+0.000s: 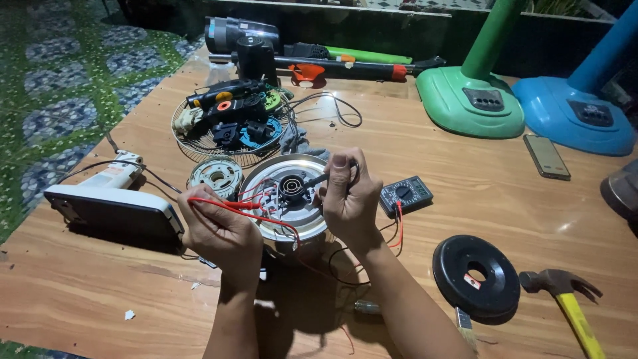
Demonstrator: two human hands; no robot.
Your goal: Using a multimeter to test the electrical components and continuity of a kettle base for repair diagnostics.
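While both hands work over a round metal base (282, 199) at the middle of the wooden table (465, 179), each pinches a meter probe. The left hand (222, 229) is closed around the red probe (232, 204), thumb and fingers pressed on its shaft, its tip pointing right toward the wiring on the base. The right hand (349, 199) pinches the black probe (319, 178) between thumb and forefinger, its tip touching or nearly touching the black hub at the centre of the base; I cannot tell which. Red and black leads run under the wrists to a small multimeter (406, 194), which lies just right of the right hand.

Just left of the base sits a smaller round winding part (216, 175). Behind it a wire fan grille (193, 143) holds a heap of black, blue and green parts. A white flat device (109, 206) lies to the left, near the left hand. At the right front lie a black disc (475, 276) with a hole and, beside it, a hammer (565, 292) with a yellow handle. A phone (546, 157) lies farther back, near a green fan stand (468, 100) and a blue one (575, 110).
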